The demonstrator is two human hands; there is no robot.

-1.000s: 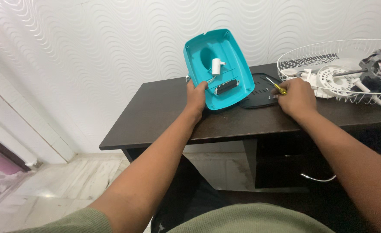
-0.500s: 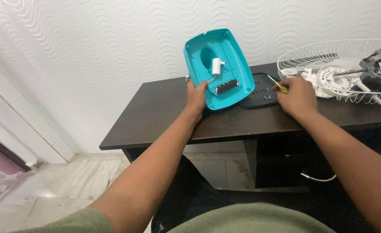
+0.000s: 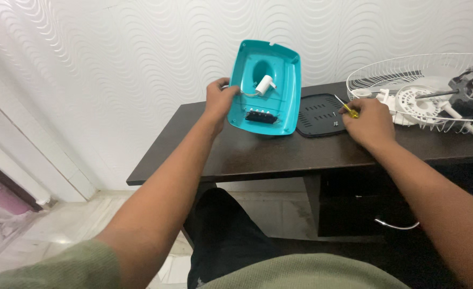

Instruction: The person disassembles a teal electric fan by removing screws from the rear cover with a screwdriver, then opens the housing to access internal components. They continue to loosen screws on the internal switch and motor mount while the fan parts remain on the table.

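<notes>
1. Since the earlier frames the left hand (image 3: 218,97) has moved from the lower edge up to the left rim of the teal plastic tray-shaped housing (image 3: 266,88), which has turned so its black strip now lies level near the bottom.
2. Left fingers are wrapped over that left rim, thumb in front, holding the housing tilted up on its lower edge on the dark brown wooden table (image 3: 236,155), open side facing the camera.
3. Inside the housing: a small white cylindrical part (image 3: 263,84) and a black terminal strip (image 3: 260,115).
4. Right hand (image 3: 369,122) is curled narrow around a yellow-handled screwdriver (image 3: 346,108), resting on the table.
5. Screwdriver tip sits over a black vented plastic plate (image 3: 319,113) lying flat just right of the housing.
6. Farther right: a white wire fan grille (image 3: 407,72) holding a grey fan motor (image 3: 471,85) and white plastic parts.
7. Behind: white wavy-textured wall (image 3: 113,64).
</notes>
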